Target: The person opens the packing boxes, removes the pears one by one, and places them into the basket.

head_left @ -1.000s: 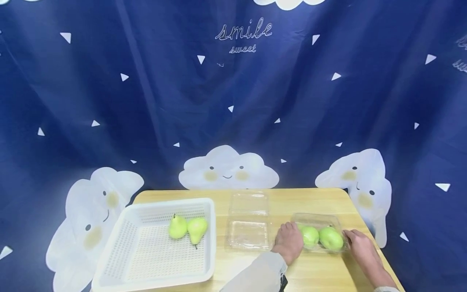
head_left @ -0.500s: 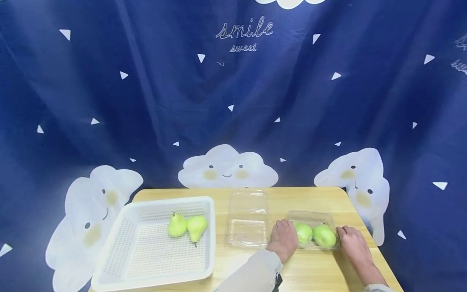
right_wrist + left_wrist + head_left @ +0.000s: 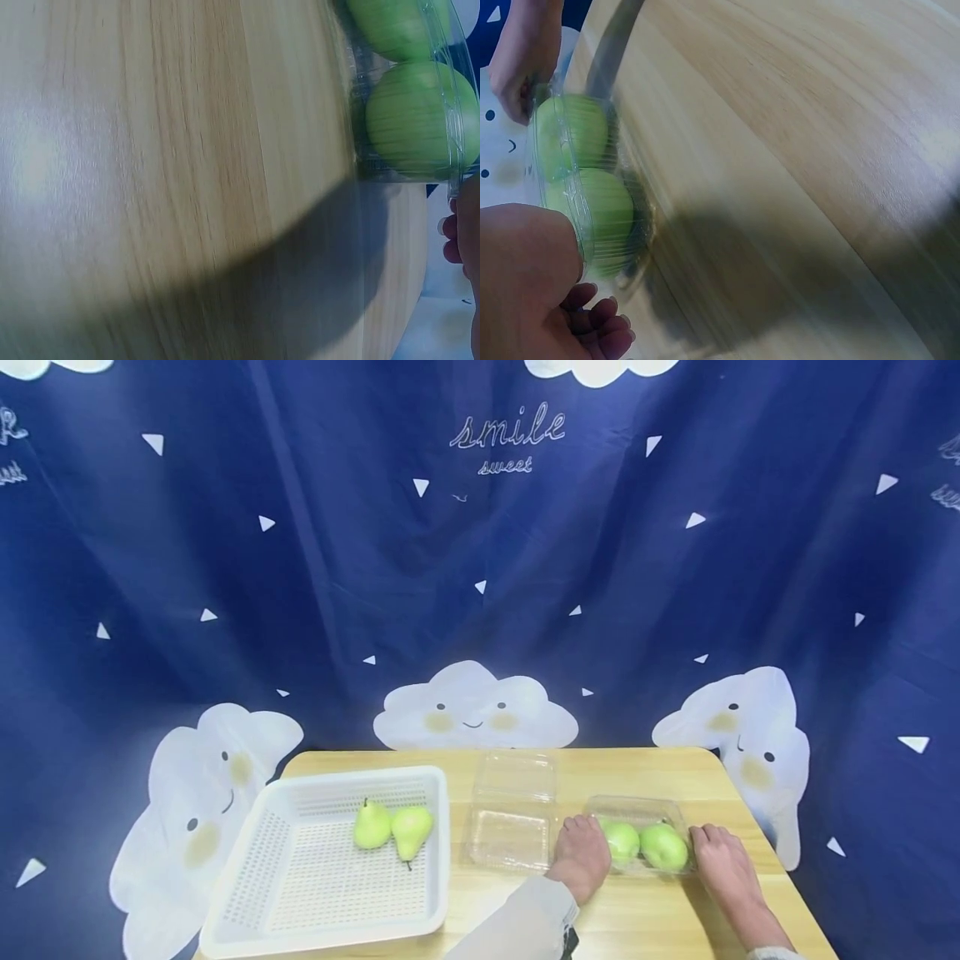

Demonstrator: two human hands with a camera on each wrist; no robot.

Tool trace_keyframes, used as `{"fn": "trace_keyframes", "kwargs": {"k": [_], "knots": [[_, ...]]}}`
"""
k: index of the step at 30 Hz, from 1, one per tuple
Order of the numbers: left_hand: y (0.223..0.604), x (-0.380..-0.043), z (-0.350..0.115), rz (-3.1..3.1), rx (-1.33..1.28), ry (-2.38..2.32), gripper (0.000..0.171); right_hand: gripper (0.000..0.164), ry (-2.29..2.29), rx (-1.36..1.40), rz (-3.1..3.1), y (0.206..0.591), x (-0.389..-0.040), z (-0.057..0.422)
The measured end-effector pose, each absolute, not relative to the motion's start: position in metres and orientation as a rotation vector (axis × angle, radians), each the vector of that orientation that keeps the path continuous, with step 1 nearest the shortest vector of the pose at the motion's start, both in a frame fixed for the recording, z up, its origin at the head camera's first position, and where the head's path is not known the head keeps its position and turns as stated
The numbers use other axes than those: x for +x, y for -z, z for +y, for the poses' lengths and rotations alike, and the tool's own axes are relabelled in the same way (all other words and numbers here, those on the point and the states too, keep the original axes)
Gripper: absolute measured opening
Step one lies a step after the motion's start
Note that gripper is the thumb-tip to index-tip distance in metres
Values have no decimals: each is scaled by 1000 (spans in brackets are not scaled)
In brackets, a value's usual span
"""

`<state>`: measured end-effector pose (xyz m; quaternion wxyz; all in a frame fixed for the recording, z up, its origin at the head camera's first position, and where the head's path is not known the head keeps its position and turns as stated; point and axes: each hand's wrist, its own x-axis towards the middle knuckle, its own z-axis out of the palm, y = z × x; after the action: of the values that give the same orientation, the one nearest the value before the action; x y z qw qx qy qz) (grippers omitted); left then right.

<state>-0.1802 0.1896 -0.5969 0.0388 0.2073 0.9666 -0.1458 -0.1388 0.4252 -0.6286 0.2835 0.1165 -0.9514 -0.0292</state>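
Two green apples, the left one [image 3: 622,842] and the right one [image 3: 663,847], sit side by side in a clear plastic clamshell box [image 3: 636,810] at the table's right. At the box's left end, my left hand [image 3: 581,857] grips the rim, its fingers curled in the left wrist view. My right hand [image 3: 724,865] holds the rim at the opposite end, and only part of it shows in the right wrist view. From the left wrist view, clear plastic covers the apples [image 3: 589,217]. My thumbs are mostly hidden.
A second clear clamshell box [image 3: 510,837] lies unfolded left of my left hand. Farther left, a white plastic basket [image 3: 444,860] holds two green pears [image 3: 392,828]. The wooden table [image 3: 637,918] ends at a blue curtain [image 3: 480,627].
Both hands have shifted the box with the apples a little to the left across the table, mostly in the first half second. The basket, pears and other box stay put.
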Motion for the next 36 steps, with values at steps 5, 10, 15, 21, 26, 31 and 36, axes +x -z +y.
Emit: {"fn": "trace_keyframes", "kwargs": {"k": [5,10,15,21,26,31,36], "knots": [[596,-178,186,2952,635,517,45,25,78,320,-2556,631,-140,423],[597,-175,185,2962,640,605,45,25,63,323,-2575,633,-140,420],[598,-172,184,2981,606,571,42,26,55,320,-2578,636,-140,418],[590,-168,181,2987,544,448,44,26,42,343,-2543,638,-142,417],[588,-163,180,3005,538,439,38,25,39,352,-2539,635,-141,415],[592,-158,179,2983,574,460,39,26,28,359,-2539,632,-139,414],[595,-158,178,2980,442,31,29,30,12,396,-2518,632,-141,416]]}}
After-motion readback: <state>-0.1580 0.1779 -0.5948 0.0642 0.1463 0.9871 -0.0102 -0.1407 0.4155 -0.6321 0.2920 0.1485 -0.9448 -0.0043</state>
